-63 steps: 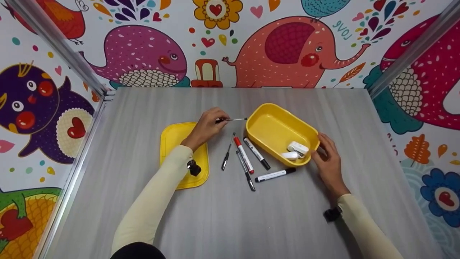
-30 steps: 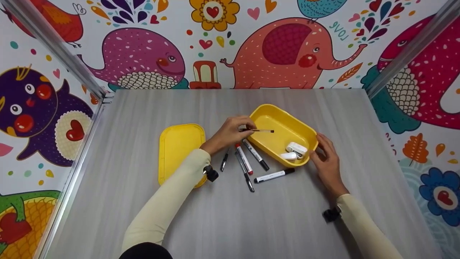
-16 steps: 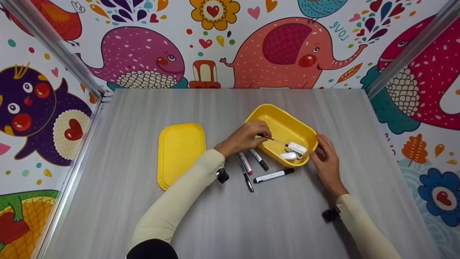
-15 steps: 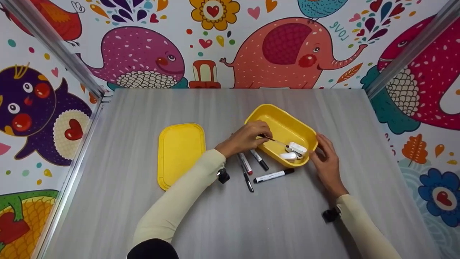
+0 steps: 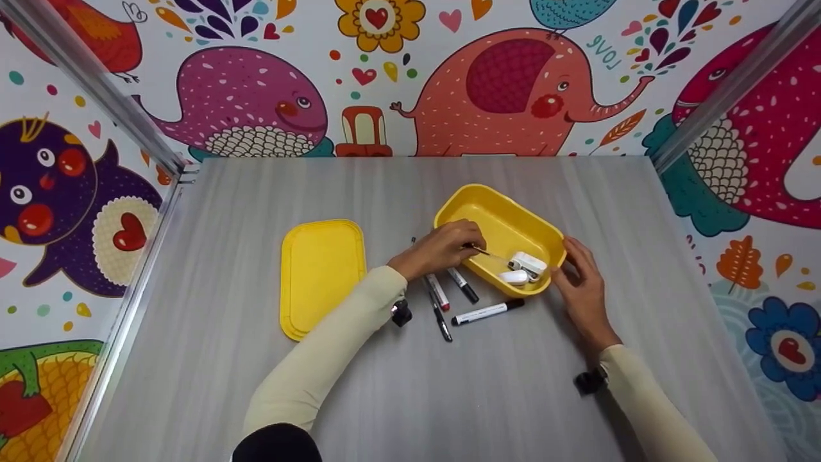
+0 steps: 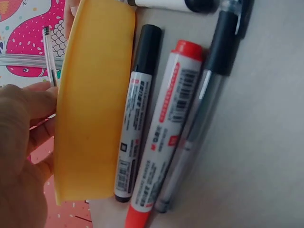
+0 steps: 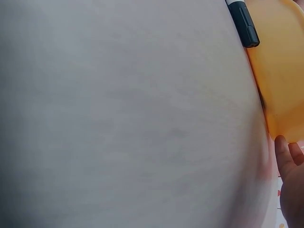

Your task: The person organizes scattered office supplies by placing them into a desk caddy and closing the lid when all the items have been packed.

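My left hand (image 5: 446, 247) pinches a clear-barrelled pen (image 5: 492, 255) over the near-left rim of the yellow box (image 5: 494, 224). The pen's far end points down to two small white items (image 5: 529, 262) in the box's right end. In the left wrist view, that pen (image 6: 49, 54) sticks out past the fingers behind the box wall. My right hand (image 5: 587, 292) holds the box's right end, thumb and fingers apart around the corner. In the right wrist view, fingertips (image 7: 281, 142) touch the outer wall.
Before the box lie a red-capped marker (image 6: 166, 123), a black-capped marker (image 6: 137, 114), another black-capped marker (image 5: 487, 313) and a pen (image 5: 441, 321). Another pen's end (image 5: 413, 240) shows behind my left hand. The yellow lid (image 5: 322, 276) lies at left on the grey table (image 5: 244, 192).
My left hand has carried the pen rightward from between lid and box to over the box, turning its far end down toward the white items. The right hand stays at the box's end.
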Available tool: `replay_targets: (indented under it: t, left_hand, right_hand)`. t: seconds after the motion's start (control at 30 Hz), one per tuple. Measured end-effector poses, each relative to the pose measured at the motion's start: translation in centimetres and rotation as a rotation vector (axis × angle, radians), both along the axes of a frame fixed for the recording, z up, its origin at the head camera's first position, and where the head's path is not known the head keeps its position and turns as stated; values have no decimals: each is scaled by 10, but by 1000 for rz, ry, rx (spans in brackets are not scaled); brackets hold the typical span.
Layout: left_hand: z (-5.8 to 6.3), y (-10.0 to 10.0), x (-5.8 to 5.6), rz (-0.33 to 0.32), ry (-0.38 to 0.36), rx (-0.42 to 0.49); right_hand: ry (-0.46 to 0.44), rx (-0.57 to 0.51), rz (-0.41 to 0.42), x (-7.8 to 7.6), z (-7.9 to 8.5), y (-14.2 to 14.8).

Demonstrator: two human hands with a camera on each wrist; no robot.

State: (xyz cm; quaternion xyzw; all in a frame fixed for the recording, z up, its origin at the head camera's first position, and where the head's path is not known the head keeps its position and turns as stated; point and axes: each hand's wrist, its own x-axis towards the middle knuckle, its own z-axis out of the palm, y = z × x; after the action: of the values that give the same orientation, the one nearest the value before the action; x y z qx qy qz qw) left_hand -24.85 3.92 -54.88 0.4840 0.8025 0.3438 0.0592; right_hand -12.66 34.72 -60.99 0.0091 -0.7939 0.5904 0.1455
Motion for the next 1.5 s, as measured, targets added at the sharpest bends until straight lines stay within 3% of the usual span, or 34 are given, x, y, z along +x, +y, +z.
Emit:
replay_targets:
  t: [0.23, 0.37, 0.73, 1.0, 1.37, 1.5]
  left_hand:
    - [-2, -3, -2, 12, -53, 4]
    - [-3, -4, -2, 39, -98, 13]
    - [-3, -10, 4, 79, -199, 246]
    - [-2, -17, 12, 139, -289, 402]
    - [-2, -32, 24, 204, -432, 471]
    - [-2, -39, 30, 233, -445, 481]
  right_hand:
    - [24, -34, 19, 9, 30, -17]
    - [30, -32, 22, 11, 34, -19]
    - [35, -27, 10, -1, 3, -2]
    - [35, -8, 18, 0, -1, 2]
    - [24, -3, 3, -2, -3, 2]
    - [29, 14, 6, -2, -2, 2]
